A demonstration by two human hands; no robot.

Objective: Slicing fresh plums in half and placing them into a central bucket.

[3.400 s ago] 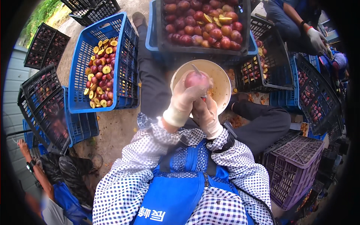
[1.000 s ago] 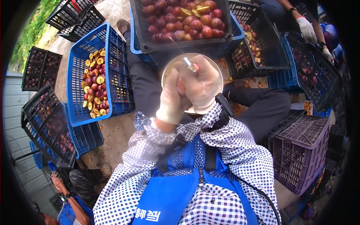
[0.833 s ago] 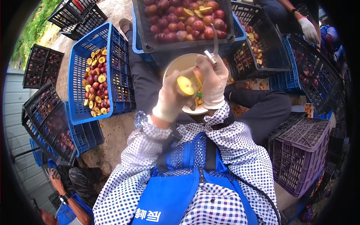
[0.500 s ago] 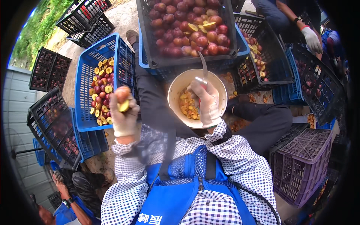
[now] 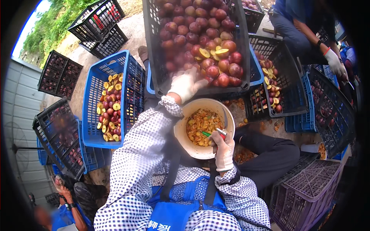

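Observation:
My left hand (image 5: 187, 84), in a pale work glove, reaches over the near edge of a black crate (image 5: 154, 61) heaped with whole plums (image 5: 192, 38). Its fingers are apart at the fruit and I see nothing held in them. A few cut plum halves (image 5: 214, 52) lie on top of the heap. In my gloved right hand (image 5: 224, 152), above a cream bucket (image 5: 179, 133), is a small knife (image 5: 221, 133) with a red and green handle. The knife's curved blade points up along the bucket's inner right wall. Orange-brown plum scraps (image 5: 198, 125) cover the bucket's bottom.
On the left stands a blue crate (image 5: 127, 88) of halved plums. Another black crate (image 5: 287, 73) with cut plums is at the right, near a co-worker's gloved hand (image 5: 334, 61). Purple crates (image 5: 304, 188) are stacked at lower right. Another person (image 5: 73, 210) sits at lower left.
My left hand has gone from beside the blue crate, where it held plum pieces, to the black crate's plums. My right hand has lowered the knife slightly. The view has shifted.

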